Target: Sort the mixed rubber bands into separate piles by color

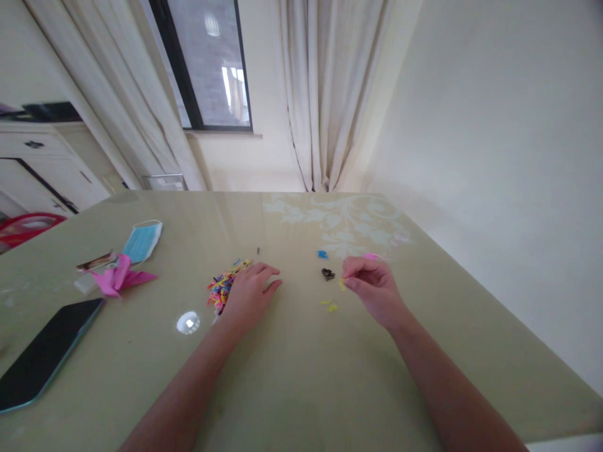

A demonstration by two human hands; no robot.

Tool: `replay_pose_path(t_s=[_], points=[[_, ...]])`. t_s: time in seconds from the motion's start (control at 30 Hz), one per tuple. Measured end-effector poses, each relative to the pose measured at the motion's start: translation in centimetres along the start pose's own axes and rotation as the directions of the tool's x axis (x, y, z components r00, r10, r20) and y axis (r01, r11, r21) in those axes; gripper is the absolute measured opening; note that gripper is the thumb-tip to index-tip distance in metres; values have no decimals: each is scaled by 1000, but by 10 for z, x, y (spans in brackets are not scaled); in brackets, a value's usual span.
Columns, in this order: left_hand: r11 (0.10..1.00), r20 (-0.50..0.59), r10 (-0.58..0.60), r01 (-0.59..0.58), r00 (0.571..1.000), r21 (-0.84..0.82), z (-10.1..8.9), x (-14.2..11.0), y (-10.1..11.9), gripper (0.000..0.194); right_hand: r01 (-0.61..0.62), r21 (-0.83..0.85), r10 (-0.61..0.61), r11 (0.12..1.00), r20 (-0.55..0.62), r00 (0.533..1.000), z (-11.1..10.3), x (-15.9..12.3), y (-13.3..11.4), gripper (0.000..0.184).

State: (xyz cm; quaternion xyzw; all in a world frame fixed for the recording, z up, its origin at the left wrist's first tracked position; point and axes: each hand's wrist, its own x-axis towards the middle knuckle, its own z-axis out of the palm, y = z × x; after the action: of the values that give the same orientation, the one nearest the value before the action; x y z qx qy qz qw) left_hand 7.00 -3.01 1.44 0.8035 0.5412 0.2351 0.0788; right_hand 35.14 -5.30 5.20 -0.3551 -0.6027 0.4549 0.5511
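My left hand [250, 293] rests with its fingers apart at the right side of a pile of small multicoloured pieces [221, 290], covering part of it. Between thumb and fingertips, my right hand [372, 285] pinches a small yellow piece [342, 284]. Left of that hand lie a little heap of black loop-like pieces [328, 274] and, farther back, a small blue heap [323, 254]. Two or so yellow bits [332, 307] sit nearer to me. Something pink [372, 256] shows behind my right hand, partly hidden. The pieces are too small to name exactly.
On the left of the table [292, 376] are a black-screened phone [47, 351], a pink folded-paper bird [119, 276] and a blue face mask [142, 242]. A single dark bit [258, 250] lies beyond the pile. A white wall [518, 188] borders the right side.
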Motion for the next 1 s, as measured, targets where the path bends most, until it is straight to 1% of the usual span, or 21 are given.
replay_pose_path(t_s=[0.07,0.1,0.17,0.27,0.43,0.53,0.6,0.67,0.73,0.77,0.83,0.93,1.0], points=[[983,35,-80,73,996,166,-2,2,-10,23,48,44,-47,998,-22,999,-2,-2,-7,25],[971,46,-109,97,993,221,-3,2,-13,23,57,60,-55,997,-28,998,-2,-3,-10,26],[955,62,-134,112,989,275,-3,2,-15,25,58,92,-55,994,-34,998,0,-6,-15,30],[951,77,-125,98,989,293,-2,3,-15,28,70,141,-69,988,-13,998,2,-9,-19,31],[950,82,-103,74,991,302,0,4,-15,28,116,210,-124,971,27,992,3,-11,-20,19],[949,70,-106,80,992,303,-1,4,-15,28,109,199,-119,974,36,992,0,-11,-22,19],[951,53,-108,88,993,296,-2,4,-14,28,60,118,-68,991,66,996,-5,-9,-24,23],[952,30,-110,97,993,290,-3,4,-13,28,-39,-36,43,999,136,990,-11,-5,-24,24],[953,4,-113,107,994,283,-4,4,-12,28,-120,-238,174,964,220,960,-17,1,-21,23],[955,-9,-114,112,993,273,-4,4,-12,28,-137,-331,226,934,251,941,-20,3,-17,22],[969,-35,-115,120,993,216,-5,4,-11,29,-130,-459,285,879,285,915,-23,8,-6,19],[992,-73,-113,116,991,51,-6,4,-11,29,-120,-524,314,843,301,900,-25,10,12,11],[990,-101,-133,126,986,-70,-6,4,-12,27,-123,-545,331,830,302,894,-25,10,21,7]])
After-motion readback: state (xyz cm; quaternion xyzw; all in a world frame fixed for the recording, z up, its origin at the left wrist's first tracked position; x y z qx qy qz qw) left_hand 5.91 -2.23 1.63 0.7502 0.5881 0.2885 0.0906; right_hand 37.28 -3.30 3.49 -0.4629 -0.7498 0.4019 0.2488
